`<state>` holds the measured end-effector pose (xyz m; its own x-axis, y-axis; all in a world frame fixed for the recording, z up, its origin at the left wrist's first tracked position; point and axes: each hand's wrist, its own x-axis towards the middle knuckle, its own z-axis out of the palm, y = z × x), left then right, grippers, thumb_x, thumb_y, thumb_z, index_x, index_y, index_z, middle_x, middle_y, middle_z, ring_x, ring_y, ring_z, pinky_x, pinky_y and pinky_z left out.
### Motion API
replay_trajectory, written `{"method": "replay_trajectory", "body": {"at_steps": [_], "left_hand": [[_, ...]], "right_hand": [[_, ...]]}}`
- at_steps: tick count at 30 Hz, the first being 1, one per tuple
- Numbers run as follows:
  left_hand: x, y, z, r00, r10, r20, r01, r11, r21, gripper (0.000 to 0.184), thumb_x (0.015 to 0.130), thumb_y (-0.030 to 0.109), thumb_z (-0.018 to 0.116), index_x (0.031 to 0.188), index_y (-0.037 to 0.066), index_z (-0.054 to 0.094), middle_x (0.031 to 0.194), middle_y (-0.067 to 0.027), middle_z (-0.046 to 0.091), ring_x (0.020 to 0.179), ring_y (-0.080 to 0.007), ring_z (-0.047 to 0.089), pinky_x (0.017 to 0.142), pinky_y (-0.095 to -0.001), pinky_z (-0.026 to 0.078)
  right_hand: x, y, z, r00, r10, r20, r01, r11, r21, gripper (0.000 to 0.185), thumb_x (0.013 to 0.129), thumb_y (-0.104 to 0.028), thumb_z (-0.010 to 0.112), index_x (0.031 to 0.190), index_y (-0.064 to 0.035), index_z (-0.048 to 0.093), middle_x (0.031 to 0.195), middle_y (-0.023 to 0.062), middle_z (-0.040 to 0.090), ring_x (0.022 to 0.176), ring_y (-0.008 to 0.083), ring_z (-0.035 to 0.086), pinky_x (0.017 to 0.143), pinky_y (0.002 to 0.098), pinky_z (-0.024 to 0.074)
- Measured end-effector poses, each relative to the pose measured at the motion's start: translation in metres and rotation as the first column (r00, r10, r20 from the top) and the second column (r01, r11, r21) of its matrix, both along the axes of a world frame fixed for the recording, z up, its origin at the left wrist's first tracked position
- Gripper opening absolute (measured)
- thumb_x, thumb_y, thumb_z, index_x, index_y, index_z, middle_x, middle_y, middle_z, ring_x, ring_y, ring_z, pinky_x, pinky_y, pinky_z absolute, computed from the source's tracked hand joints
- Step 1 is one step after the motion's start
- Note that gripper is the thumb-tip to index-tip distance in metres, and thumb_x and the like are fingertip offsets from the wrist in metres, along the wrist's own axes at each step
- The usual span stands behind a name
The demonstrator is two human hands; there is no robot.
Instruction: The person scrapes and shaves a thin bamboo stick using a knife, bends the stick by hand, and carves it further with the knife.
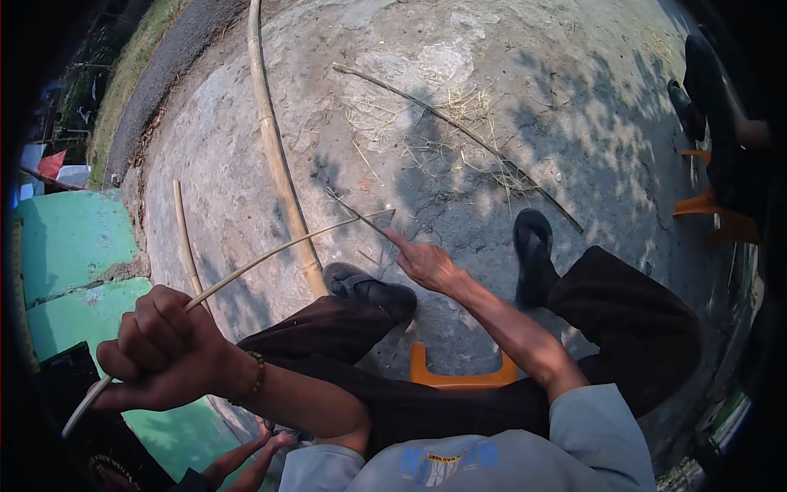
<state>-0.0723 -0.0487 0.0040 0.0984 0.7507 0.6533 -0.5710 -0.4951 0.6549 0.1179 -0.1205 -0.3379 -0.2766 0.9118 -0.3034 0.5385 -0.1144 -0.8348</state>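
Left hand (pixel 164 351) clenched round bent bamboo strip (pixel 238 275); right hand (pixel 428 264) closed on, perhaps, a knife (pixel 344 203). If the strip springs, it may skid.

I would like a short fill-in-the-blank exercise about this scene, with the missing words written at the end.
1. The thin strip passes through the closed fist of the person's ____ hand.
2. The plastic stool between the person's legs is coloured ____.
3. In thickness, the bamboo pole is not thinner than the strip but ____.
4. One outstretched ____ of the right hand points toward the strip.

Missing words: left; orange; thicker; finger.
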Motion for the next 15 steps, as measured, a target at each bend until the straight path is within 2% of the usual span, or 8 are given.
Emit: {"method": "replay_trajectory", "body": {"at_steps": [3,5,6,7,11,13,14,15], "left_hand": [[-0.001,0.003,0.0,0.999,0.05,-0.019,-0.049,0.999,0.01,0.062,0.099,0.071,0.039,0.064,0.022,0.026,0.049,0.0089,0.017,0.042,-0.0031,0.009,0.044,-0.026,0.006],[-0.004,0.005,-0.002,0.997,0.079,0.009,-0.079,0.997,-0.018,0.062,0.099,0.071,0.039,0.064,0.021,0.025,0.049,0.0088,0.017,0.043,-0.0033,0.009,0.045,-0.027,0.005],[-0.006,0.005,-0.002,0.994,0.104,0.023,-0.104,0.994,-0.02,0.062,0.099,0.071,0.039,0.065,0.021,0.025,0.049,0.0088,0.017,0.043,-0.0034,0.009,0.045,-0.0271,0.006],[-0.007,0.005,0.0,0.995,0.096,0.027,-0.096,0.995,-0.007,0.062,0.099,0.071,0.039,0.065,0.021,0.025,0.049,0.0088,0.017,0.043,-0.0034,0.009,0.045,-0.0271,0.006],[-0.016,0.001,0.0,0.998,0.064,-0.004,-0.064,0.998,-0.015,0.062,0.1,0.071,0.036,0.065,0.021,0.025,0.048,0.0089,0.017,0.043,-0.0036,0.009,0.046,-0.0269,0.006],[-0.019,0.004,-0.001,0.998,0.068,0.001,-0.068,0.998,0.004,0.062,0.1,0.071,0.035,0.065,0.021,0.025,0.048,0.0089,0.017,0.043,-0.0037,0.008,0.046,-0.0267,0.006],[-0.021,0.004,-0.001,0.999,0.055,0.004,-0.055,0.999,0.003,0.062,0.1,0.072,0.033,0.065,0.022,0.025,0.048,0.0088,0.017,0.043,-0.0038,0.008,0.046,-0.0264,0.006],[-0.023,0.005,-0.001,0.999,0.043,0.006,-0.043,0.999,0.0,0.062,0.1,0.072,0.032,0.065,0.022,0.025,0.048,0.0087,0.017,0.043,-0.0039,0.008,0.046,-0.0262,0.007]], "right_hand": [[-0.002,0.018,0.036,0.987,0.13,-0.097,-0.116,0.984,0.134,0.051,0.097,-0.015,0.05,0.147,-0.0119,0.038,0.076,0.0265,0.066,0.076,0.048,0.066,0.071,0.0571,0.0522],[-0.007,0.027,-0.002,0.993,0.085,0.08,-0.093,0.99,0.103,0.05,0.096,-0.01,0.045,0.145,-0.0114,0.038,0.077,0.0288,0.066,0.076,0.0483,0.067,0.069,0.0586,0.0536],[-0.004,0.027,-0.062,0.978,0.08,0.193,-0.1,0.99,0.095,0.051,0.095,-0.006,0.044,0.146,-0.0104,0.036,0.08,0.0282,0.067,0.08,0.0493,0.068,0.072,0.0589,0.0538],[0.011,0.035,-0.081,0.964,0.056,0.26,-0.072,0.996,0.054,0.052,0.095,-0.006,0.044,0.146,-0.0099,0.036,0.082,0.0277,0.068,0.081,0.0499,0.067,0.073,0.0589,0.0538],[0.05,0.053,-0.05,0.932,-0.091,0.35,0.1,0.995,-0.01,0.053,0.096,-0.007,0.044,0.148,-0.0091,0.033,0.082,0.0274,0.068,0.083,0.0504,0.067,0.075,0.0599,0.0517],[0.066,0.063,-0.016,0.955,-0.261,0.139,0.233,0.954,0.19,0.053,0.1,-0.016,0.048,0.151,-0.0128,0.032,0.075,0.0315,0.063,0.074,0.0495,0.065,0.07,0.0584,0.0494],[0.067,0.066,0.003,0.954,-0.263,0.142,0.233,0.952,0.198,0.053,0.1,-0.016,0.048,0.151,-0.0128,0.032,0.075,0.0315,0.063,0.074,0.0495,0.065,0.07,0.0584,0.0494],[0.061,0.065,0.021,0.964,-0.264,-0.014,0.261,0.943,0.208,0.052,0.101,-0.017,0.049,0.149,-0.0135,0.032,0.072,0.0302,0.061,0.072,0.0494,0.065,0.067,0.0581,0.0482]]}}
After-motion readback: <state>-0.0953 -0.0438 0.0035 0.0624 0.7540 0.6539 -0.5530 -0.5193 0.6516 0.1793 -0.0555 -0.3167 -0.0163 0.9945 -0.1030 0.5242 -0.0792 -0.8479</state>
